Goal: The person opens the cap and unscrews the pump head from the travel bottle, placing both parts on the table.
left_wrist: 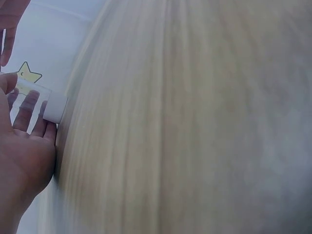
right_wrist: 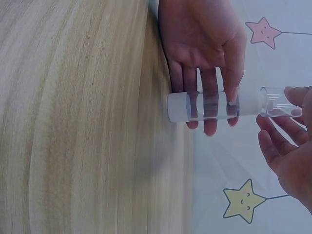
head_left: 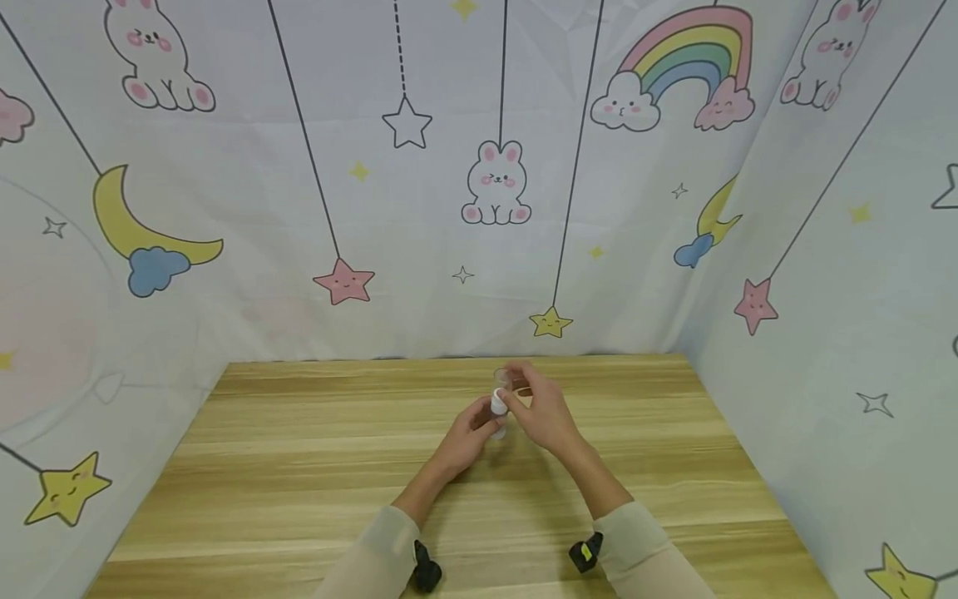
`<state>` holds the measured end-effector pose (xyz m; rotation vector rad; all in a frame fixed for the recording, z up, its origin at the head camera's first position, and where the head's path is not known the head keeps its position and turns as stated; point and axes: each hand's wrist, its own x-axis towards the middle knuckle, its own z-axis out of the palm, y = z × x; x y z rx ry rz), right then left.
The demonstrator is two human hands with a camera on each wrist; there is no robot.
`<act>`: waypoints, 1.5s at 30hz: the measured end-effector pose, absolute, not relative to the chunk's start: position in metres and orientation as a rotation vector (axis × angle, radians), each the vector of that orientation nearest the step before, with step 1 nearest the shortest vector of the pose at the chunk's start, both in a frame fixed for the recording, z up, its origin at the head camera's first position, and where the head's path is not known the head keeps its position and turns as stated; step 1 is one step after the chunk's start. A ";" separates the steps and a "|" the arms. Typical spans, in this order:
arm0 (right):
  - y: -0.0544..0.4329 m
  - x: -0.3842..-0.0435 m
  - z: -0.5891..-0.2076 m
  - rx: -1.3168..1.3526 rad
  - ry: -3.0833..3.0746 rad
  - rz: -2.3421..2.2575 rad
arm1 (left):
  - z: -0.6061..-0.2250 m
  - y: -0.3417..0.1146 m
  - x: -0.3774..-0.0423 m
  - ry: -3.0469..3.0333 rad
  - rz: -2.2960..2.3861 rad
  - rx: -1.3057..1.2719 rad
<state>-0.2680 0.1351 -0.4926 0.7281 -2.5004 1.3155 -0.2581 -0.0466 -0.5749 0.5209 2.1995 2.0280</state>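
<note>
A slim clear bottle with a white base and a white top stands upright near the middle of the table. My left hand grips its see-through body, the fingers showing through it in the right wrist view. Above the white top, my right hand holds a clear cap between thumb and fingers. The cap's rim is right at the white top; whether they touch I cannot tell. In the left wrist view the bottle's white base is at the tabletop, and part of the right hand shows above.
The wood-grain table extends around both hands. A white curtain printed with stars, rabbits and a rainbow hangs behind it and along both sides. Small black devices, a left one and a right one, sit at the wrists.
</note>
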 end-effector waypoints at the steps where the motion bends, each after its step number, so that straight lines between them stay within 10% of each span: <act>1: 0.135 -0.268 -0.492 0.730 -2.498 1.315 | -0.575 -0.047 -0.258 2.197 2.027 0.517; 45: 0.143 -0.271 -0.487 0.717 -2.460 1.298 | -0.577 -0.049 -0.260 2.228 2.001 0.540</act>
